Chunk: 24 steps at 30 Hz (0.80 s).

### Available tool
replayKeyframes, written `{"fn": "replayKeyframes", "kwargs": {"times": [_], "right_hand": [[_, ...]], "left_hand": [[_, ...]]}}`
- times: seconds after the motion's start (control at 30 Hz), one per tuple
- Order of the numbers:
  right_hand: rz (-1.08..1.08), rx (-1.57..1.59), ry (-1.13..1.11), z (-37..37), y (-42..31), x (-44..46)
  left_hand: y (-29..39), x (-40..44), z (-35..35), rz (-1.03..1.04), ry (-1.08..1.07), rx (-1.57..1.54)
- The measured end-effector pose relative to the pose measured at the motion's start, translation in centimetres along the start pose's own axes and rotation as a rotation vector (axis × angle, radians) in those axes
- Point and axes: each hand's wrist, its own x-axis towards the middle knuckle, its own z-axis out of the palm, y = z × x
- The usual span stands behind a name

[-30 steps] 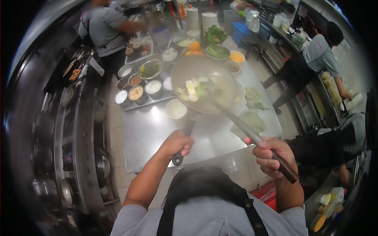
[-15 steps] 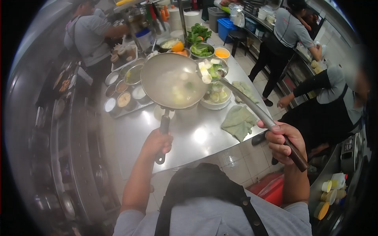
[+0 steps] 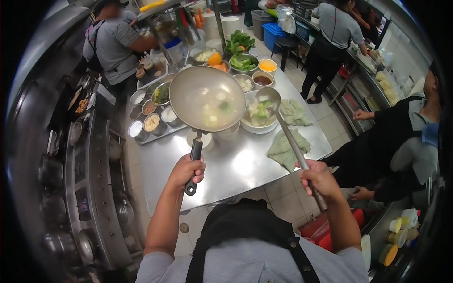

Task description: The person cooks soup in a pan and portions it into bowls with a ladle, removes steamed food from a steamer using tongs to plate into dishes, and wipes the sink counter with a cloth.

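Observation:
My left hand (image 3: 187, 170) is closed round the black handle of a frying pan (image 3: 188, 94), held above the steel table. Pale cubes, some green vegetable and cloudy liquid lie in the pan. My right hand (image 3: 317, 177) grips the long handle of a ladle (image 3: 269, 98). The ladle's bowl is tipped over a white bowl (image 3: 258, 128), which holds green vegetable and pale pieces. Whether the ladle touches the food I cannot tell.
Green cloths (image 3: 286, 150) lie right of the white bowl on the steel table (image 3: 236, 181). Small seasoning containers (image 3: 152, 122) stand left of the pan, with bowls of vegetables (image 3: 243, 62) behind it. A stove (image 3: 75, 155) runs along the left. Co-workers (image 3: 396, 137) stand at right and far left.
The ladle's bowl has turned over and come down to the white bowl; the food it carried is out of it. My right hand has moved down and left. Steam has thinned.

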Motion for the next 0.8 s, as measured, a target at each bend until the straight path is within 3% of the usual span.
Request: {"fn": "replayKeyframes", "kwargs": {"times": [0.17, 0.23, 0.37, 0.43, 0.8], "right_hand": [[-0.032, -0.389, 0.118, 1.0, 3.4, -0.7], [-0.457, -0.913, 0.323, 0.8, 5.2, -0.8], [-0.391, -0.924, 0.398, 1.2, 4.4, -0.9], [-0.481, -0.934, 0.359, 0.6, 3.8, -0.1], [-0.510, -1.029, 0.338, -3.2, 3.5, 3.2]], "left_hand": [[0.0, 0.8, 0.1, -0.014, -0.023, 0.018], [0.3, 0.9, 0.3, -0.005, -0.024, 0.033], [1.1, 1.4, 1.2, 0.005, 0.001, 0.171], [1.4, 1.7, 1.5, 0.006, 0.010, 0.232], [3.2, 3.5, 4.2, 0.059, 0.110, 0.534]]}}
